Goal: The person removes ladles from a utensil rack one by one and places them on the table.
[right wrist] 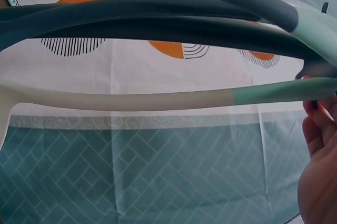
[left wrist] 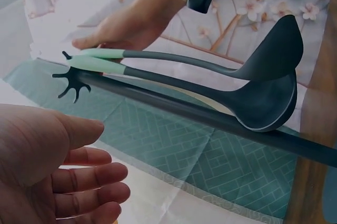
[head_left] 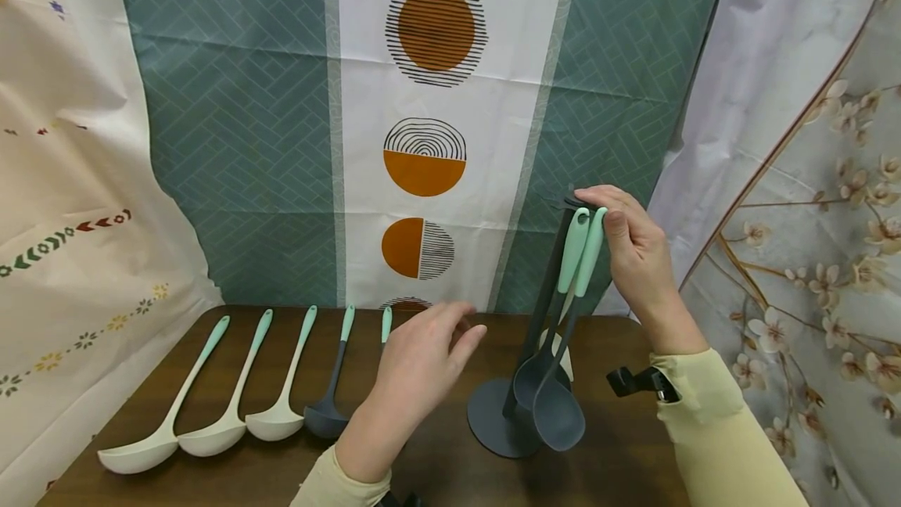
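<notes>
A dark stand (head_left: 510, 419) holds two dark ladles (head_left: 559, 417) (left wrist: 264, 105) with mint handles, bowls down. Behind them hangs a cream ladle (head_left: 565, 352) (right wrist: 174, 101), mostly hidden in the head view. My right hand (head_left: 637, 260) (left wrist: 134, 23) (right wrist: 321, 166) is at the stand's hooked top (left wrist: 72, 83), fingers reaching across it and thumb beside a mint handle end; whether it grips a handle or a hook is hidden. Left of the stand, my left hand (head_left: 422, 370) (left wrist: 58, 166) hovers with fingers relaxed and apart, touching nothing.
On the brown table (head_left: 450, 464), three cream ladles (head_left: 144, 452) (head_left: 218, 438) (head_left: 276, 422) and a dark ladle (head_left: 326, 417) lie in a row at the left. Another mint handle (head_left: 386, 323) shows behind my left hand. Patterned cloths (head_left: 232, 139) hang behind the table and at both sides.
</notes>
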{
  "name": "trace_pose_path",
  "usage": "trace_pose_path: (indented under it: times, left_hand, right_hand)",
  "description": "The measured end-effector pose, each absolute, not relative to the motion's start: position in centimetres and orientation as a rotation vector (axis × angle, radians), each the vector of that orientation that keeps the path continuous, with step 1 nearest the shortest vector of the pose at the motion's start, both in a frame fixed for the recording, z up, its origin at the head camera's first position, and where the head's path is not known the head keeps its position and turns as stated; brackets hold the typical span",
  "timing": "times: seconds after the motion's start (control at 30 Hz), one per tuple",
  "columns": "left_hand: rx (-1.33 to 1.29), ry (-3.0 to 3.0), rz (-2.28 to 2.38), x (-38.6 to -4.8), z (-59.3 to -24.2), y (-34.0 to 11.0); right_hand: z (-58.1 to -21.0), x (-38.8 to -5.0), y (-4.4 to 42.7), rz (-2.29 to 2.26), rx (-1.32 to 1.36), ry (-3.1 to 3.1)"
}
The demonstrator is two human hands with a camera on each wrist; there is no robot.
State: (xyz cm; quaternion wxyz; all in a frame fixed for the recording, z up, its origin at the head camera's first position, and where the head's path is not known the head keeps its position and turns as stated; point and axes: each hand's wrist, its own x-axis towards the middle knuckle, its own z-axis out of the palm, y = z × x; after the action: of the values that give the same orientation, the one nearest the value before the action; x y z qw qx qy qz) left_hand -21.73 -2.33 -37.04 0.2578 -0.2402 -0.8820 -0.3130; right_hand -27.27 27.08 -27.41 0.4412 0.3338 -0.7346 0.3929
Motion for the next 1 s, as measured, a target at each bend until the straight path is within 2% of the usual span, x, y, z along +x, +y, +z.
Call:
trace_pose_path:
  times: [0.6,1.0]
  left_hand:
    - [-0.718,-2.343,-0.890,-21.2,-37.0,-1.5]
    - [-0.777,-2.316,-0.903,-21.7,-36.8,0.7]
  right_hand:
    - [-27.0,-24.9,25.4,0.701,0.604,-1.855]
    - [-26.7,-23.7,24.0,0.505,0.485,-1.855]
